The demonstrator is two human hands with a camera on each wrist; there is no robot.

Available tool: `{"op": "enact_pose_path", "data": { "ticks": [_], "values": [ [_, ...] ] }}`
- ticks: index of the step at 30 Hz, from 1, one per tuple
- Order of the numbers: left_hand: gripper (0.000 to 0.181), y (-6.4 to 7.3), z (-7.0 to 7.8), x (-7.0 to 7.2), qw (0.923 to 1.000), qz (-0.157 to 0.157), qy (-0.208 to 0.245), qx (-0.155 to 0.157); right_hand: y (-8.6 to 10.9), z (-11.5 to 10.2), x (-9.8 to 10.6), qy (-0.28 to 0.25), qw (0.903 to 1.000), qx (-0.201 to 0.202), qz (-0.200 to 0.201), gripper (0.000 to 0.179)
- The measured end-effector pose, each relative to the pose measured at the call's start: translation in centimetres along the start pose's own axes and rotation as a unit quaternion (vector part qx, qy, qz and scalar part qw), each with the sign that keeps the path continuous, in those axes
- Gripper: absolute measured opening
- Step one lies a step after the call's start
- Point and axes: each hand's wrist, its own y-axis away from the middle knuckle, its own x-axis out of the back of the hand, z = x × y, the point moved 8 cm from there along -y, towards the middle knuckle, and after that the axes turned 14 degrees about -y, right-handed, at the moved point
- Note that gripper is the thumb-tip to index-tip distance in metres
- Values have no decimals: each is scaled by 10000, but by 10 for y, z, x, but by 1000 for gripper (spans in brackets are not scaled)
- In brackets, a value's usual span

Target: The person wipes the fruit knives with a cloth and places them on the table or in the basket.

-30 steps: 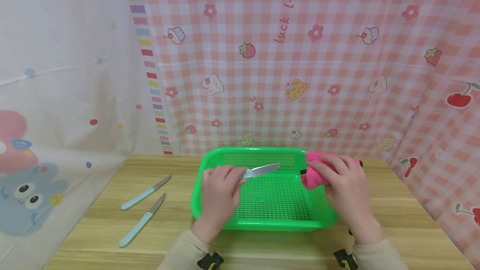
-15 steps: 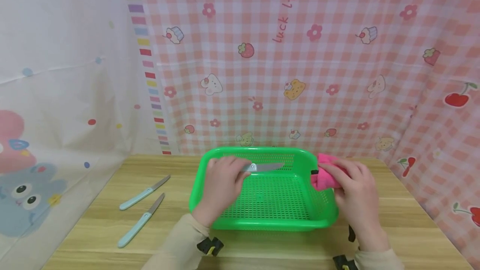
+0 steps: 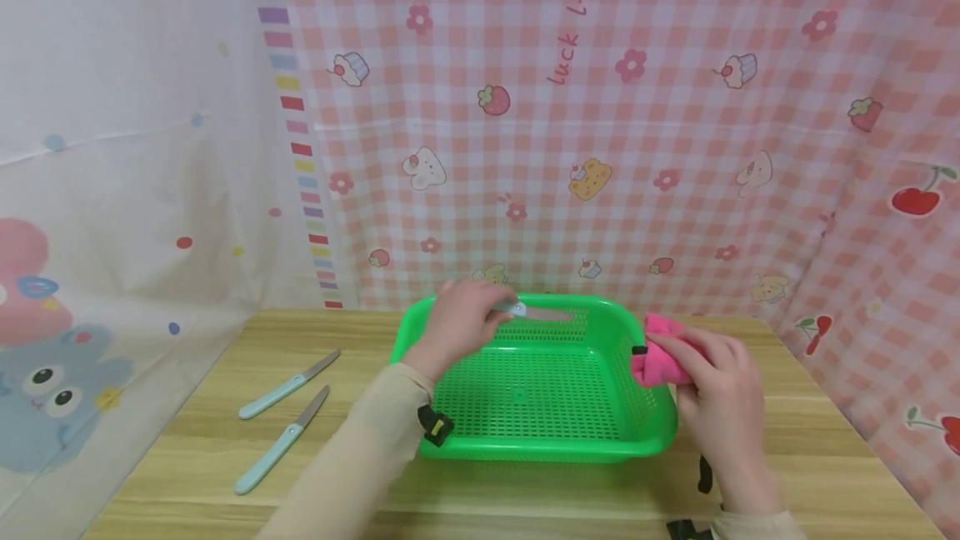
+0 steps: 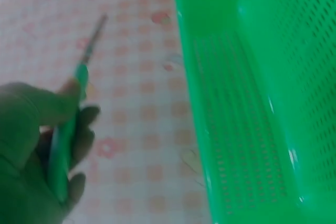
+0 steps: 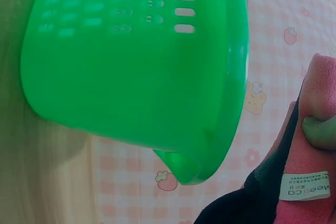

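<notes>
My left hand grips a small knife by its pale blue handle, above the back left of a green plastic basket. The blade points right, over the basket's far wall. In the left wrist view, fingers and thumb wrap the knife handle. At the basket's right rim, my right hand pinches a folded bright pink cloth. In the right wrist view the cloth shows a black edge and a white label, with the thumb pressed against it. The cloth's far side is hidden.
Two more knives with pale blue handles lie on the wooden table to the left, one farther back and one nearer. A pink checked curtain hangs right behind the basket. Nothing lies on the basket's slotted floor.
My left hand has moved away toward the basket's back wall, carrying the knife. My right hand has shifted right with the cloth, out over the basket's right rim. The two table knives stay put.
</notes>
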Motion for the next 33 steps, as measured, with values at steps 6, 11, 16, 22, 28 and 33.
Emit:
{"op": "enact_pose_path", "data": {
  "ticks": [6,11,16,22,28,33],
  "values": [
    [19,-12,-9,-22,9990,-335,148,-266,3,1,3,-16,9998,69,190,48],
    [19,-15,-20,-42,9981,-498,257,-241,2,3,5,2,9997,82,245,49],
    [18,-16,-32,-67,9972,-695,266,-47,2,3,6,12,9998,53,214,50],
    [15,-10,-39,-89,9963,-861,39,-26,3,4,5,7,9998,91,169,50],
    [10,-3,-44,-108,9902,-1371,-256,103,3,5,4,1,9999,48,117,50],
    [8,0,-45,-121,9808,-1911,-265,267,3,5,3,9,9999,32,126,50]
  ]
}}
